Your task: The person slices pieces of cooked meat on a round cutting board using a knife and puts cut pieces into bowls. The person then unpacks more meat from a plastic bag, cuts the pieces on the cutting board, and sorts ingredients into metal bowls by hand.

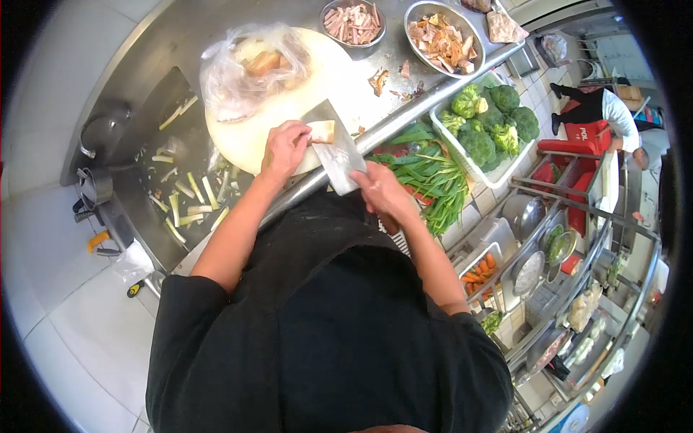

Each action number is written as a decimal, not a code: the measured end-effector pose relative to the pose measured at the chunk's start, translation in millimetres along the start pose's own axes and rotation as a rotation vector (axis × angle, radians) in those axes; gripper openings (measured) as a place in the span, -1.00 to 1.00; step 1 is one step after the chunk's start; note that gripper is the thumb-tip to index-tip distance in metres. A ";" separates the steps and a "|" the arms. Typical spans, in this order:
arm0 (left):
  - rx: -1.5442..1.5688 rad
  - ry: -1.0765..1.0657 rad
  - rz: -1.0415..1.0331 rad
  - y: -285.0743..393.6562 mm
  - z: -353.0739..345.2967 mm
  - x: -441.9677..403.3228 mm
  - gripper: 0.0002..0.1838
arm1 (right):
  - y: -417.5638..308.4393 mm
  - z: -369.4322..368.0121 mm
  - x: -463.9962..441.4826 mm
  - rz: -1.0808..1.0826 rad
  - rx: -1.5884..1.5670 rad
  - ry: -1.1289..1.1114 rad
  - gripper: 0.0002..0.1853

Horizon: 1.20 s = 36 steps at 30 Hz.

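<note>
Your left hand [283, 148] has its fingers pinched nearly shut on a pale, brown-edged piece of meat [321, 132], which sits over the flat of the cleaver [338, 157]. Your right hand [382, 189] has its fingers closed round the handle. Can't tell whether the piece is resting on the blade or held just above it. Blade is over the near edge of the round board [336, 65]. Done so far: pink strips in the small bowl [361, 49], darker browned pieces in the large bowl [433, 7], both beyond your fingers on the steel table [397, 54]. Uncut as far as I can see: the piece in your left fingers, plus a chunk [266, 63] inside the plastic bag [224, 76], beyond those same fingers. I'd call the meat partway through. Amount left in the bag: can't tell, plastic hides it. Loose scraps lie between board and bowls.
</note>
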<state>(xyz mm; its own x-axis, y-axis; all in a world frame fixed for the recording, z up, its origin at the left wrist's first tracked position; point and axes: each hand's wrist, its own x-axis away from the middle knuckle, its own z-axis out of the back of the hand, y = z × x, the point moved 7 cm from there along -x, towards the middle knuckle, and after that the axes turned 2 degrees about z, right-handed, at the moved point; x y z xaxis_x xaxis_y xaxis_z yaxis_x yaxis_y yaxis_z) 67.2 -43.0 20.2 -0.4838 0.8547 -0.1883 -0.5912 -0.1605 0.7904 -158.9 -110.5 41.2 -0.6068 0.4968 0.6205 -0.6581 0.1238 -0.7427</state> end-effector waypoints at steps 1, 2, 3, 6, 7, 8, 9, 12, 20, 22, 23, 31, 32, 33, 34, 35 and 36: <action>-0.007 -0.025 0.026 -2.2 -2.7 1.4 -0.80 | -4.3 14.3 12.0 -0.011 0.082 0.032 -0.63; -0.013 -0.049 0.053 -4.9 -5.2 2.8 -0.77 | -8.3 25.9 20.8 -0.028 0.103 0.061 -0.64; -0.018 -0.073 0.080 -1.5 -5.5 3.3 -0.74 | -12.1 36.1 28.3 -0.046 0.125 0.089 -0.64; -0.058 -0.025 0.099 23.6 -8.8 9.5 -0.65 | -16.2 57.6 21.1 0.084 0.306 0.254 -0.62; -0.087 -0.004 0.048 26.7 -11.1 9.2 -0.63 | -15.6 61.6 13.6 0.084 0.336 0.281 -0.62; -0.119 0.019 -0.004 27.5 -14.3 8.0 -0.60 | -17.2 64.9 6.1 0.087 0.365 0.308 -0.62; -0.153 0.042 -0.054 27.9 -17.3 6.4 -0.58 | -23.4 65.9 0.7 0.116 0.449 0.352 -0.64; -0.116 -0.017 -0.174 13.6 -18.3 -7.3 -0.65 | -37.0 64.2 -3.4 0.191 0.636 0.362 -0.68; 0.087 0.001 -0.100 -3.7 -3.5 -17.3 -0.77 | -51.4 46.5 19.4 0.302 0.802 0.311 -0.74; 0.084 0.019 -0.111 7.9 0.5 -18.2 -0.78 | -29.8 52.7 15.5 0.369 0.657 0.211 -0.62; 0.067 0.020 -0.124 16.3 -0.4 -20.2 -0.79 | -22.8 54.0 14.2 0.390 0.529 0.119 -0.51; -0.060 -0.029 -0.180 21.1 -12.4 -24.2 -0.75 | -43.3 42.9 31.5 -0.102 0.139 0.032 -0.42; -0.061 -0.047 -0.165 21.0 -12.1 -24.4 -0.74 | -49.1 43.0 34.4 -0.126 0.126 0.062 -0.41; -0.059 -0.066 -0.153 21.6 -13.3 -25.2 -0.73 | -50.6 40.7 34.0 -0.105 0.161 0.063 -0.42; -0.070 -0.072 -0.144 20.7 -15.2 -24.9 -0.73 | -51.8 38.8 33.8 -0.085 0.199 0.066 -0.42; -0.081 -0.078 -0.136 19.0 -16.2 -24.1 -0.73 | -52.5 37.6 33.9 -0.064 0.236 0.070 -0.42; -0.094 -0.083 -0.128 18.2 -17.2 -24.5 -0.72 | -51.5 38.0 34.1 -0.058 0.246 0.070 -0.42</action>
<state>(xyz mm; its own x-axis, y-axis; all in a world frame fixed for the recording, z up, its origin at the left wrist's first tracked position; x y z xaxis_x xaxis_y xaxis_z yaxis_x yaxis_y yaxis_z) 57.1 -75.4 29.2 -0.3479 0.9084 -0.2320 -0.7040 -0.0897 0.7045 -162.6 -132.5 110.2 -0.5380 0.5545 0.6349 -0.7849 -0.0548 -0.6173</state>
